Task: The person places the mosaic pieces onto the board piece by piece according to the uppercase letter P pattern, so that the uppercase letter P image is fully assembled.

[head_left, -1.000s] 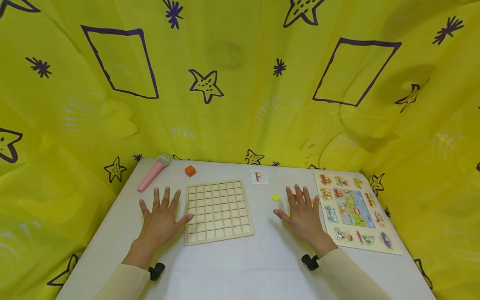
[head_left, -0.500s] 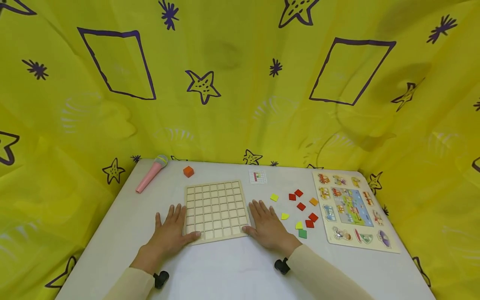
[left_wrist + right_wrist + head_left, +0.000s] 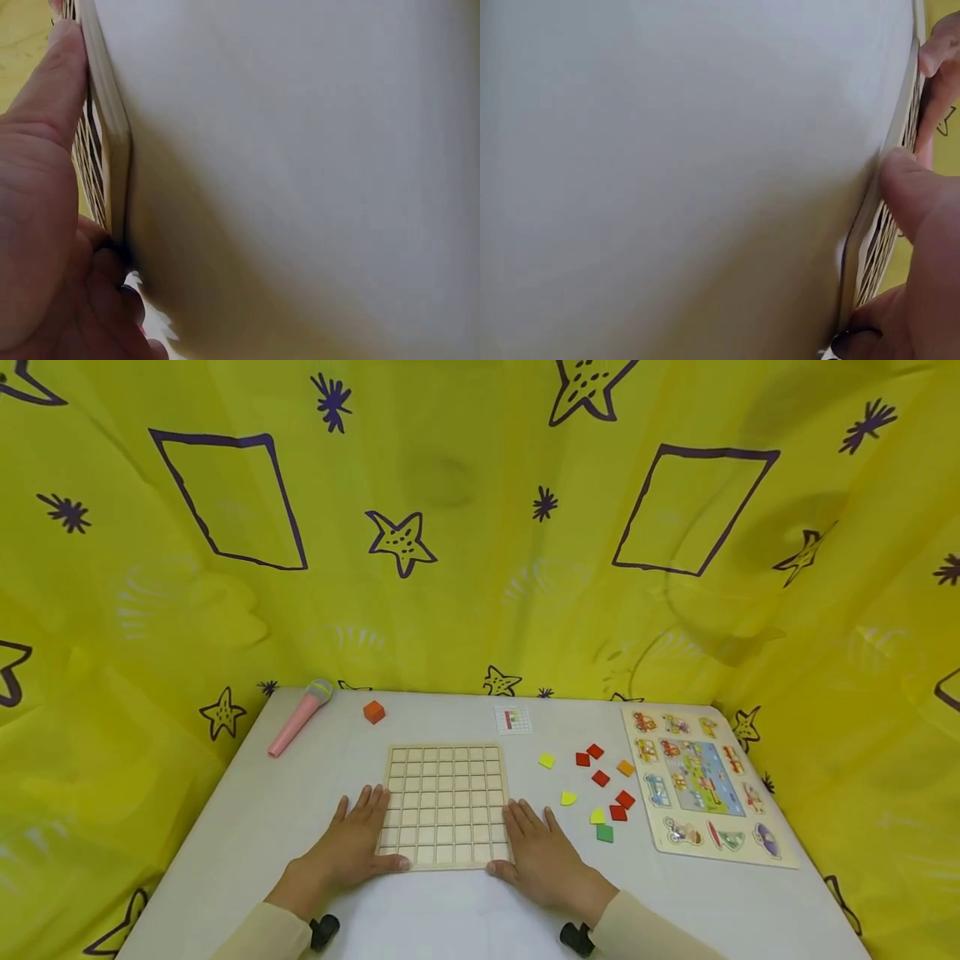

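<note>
Fingers point(image 3: 369, 803) of the left hand point(image 3: 352, 847) are laid nearly straight along the left edge of the grid board point(image 3: 446, 803), thumb on its near edge; the right hand point(image 3: 542, 857) is pressed likewise against the right edge. The board is lying flat on the table point(image 3: 465, 910).
</note>
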Action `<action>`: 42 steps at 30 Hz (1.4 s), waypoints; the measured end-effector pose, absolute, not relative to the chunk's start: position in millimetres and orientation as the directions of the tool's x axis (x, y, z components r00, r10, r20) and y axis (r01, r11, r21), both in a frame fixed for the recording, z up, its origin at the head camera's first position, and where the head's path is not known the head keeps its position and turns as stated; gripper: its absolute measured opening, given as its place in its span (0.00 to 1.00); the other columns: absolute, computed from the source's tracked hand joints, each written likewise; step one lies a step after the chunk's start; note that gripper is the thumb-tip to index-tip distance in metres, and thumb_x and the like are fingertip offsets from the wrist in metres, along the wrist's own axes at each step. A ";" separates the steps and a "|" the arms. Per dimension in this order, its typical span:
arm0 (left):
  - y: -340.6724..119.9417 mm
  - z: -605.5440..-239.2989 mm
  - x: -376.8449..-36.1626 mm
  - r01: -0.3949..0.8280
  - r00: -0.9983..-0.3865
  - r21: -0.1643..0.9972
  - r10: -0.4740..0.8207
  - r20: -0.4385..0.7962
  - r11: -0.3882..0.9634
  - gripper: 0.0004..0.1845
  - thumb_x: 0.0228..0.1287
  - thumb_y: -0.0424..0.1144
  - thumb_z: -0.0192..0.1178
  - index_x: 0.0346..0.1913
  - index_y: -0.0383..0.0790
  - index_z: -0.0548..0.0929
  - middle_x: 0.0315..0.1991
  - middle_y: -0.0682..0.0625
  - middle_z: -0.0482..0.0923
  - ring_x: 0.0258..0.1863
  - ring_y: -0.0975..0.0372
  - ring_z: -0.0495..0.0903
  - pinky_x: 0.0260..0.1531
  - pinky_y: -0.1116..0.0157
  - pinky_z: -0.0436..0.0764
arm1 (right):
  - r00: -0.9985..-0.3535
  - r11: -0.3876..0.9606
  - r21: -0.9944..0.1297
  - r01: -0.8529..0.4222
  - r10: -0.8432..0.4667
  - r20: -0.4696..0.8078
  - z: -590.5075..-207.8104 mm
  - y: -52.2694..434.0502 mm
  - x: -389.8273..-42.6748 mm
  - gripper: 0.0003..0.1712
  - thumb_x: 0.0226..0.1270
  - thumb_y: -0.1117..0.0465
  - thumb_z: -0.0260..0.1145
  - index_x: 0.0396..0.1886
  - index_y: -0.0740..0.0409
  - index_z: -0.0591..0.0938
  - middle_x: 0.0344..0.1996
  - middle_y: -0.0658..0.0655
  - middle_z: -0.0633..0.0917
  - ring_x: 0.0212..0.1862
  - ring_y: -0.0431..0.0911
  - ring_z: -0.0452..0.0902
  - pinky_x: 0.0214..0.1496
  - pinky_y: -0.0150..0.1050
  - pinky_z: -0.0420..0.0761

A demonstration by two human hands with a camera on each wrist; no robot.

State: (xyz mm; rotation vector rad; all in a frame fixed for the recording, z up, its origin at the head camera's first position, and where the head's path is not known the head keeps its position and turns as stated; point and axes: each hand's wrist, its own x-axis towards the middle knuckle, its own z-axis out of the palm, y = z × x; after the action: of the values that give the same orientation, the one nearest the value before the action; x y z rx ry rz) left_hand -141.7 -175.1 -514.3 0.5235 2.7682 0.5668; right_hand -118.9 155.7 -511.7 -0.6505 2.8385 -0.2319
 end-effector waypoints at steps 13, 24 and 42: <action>-139.3 -523.5 -134.2 0.376 -0.870 0.447 0.475 -0.131 0.812 0.66 0.57 0.71 0.69 0.81 0.23 0.56 0.83 0.29 0.52 0.84 0.37 0.49 0.81 0.35 0.51 | -0.898 0.882 -0.303 -0.360 -0.416 -0.145 -513.6 201.7 -87.3 0.56 0.72 0.33 0.64 0.81 0.70 0.62 0.82 0.68 0.61 0.83 0.63 0.55 0.81 0.71 0.58; -171.6 -512.8 -169.2 0.401 -0.819 0.551 0.557 -0.142 0.731 0.55 0.60 0.58 0.74 0.82 0.33 0.61 0.83 0.37 0.58 0.84 0.38 0.48 0.81 0.32 0.41 | -0.894 0.871 -0.326 -0.368 -0.428 -0.135 -519.2 205.7 -90.0 0.56 0.72 0.32 0.63 0.82 0.69 0.61 0.83 0.67 0.61 0.83 0.63 0.55 0.80 0.73 0.57; -178.3 -520.4 -178.9 0.346 -0.808 0.654 0.568 -0.157 0.672 0.47 0.71 0.52 0.68 0.83 0.35 0.58 0.84 0.37 0.54 0.85 0.40 0.43 0.83 0.38 0.34 | -0.897 0.875 -0.327 -0.358 -0.419 -0.140 -517.1 200.3 -92.3 0.56 0.70 0.33 0.66 0.81 0.69 0.62 0.82 0.67 0.62 0.83 0.63 0.56 0.80 0.74 0.57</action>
State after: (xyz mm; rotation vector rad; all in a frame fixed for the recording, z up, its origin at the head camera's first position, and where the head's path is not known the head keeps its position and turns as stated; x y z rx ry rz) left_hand -178.9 -178.3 -520.4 0.7210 2.5393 0.8901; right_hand -92.3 200.3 -517.1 -0.5952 2.8396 -0.4373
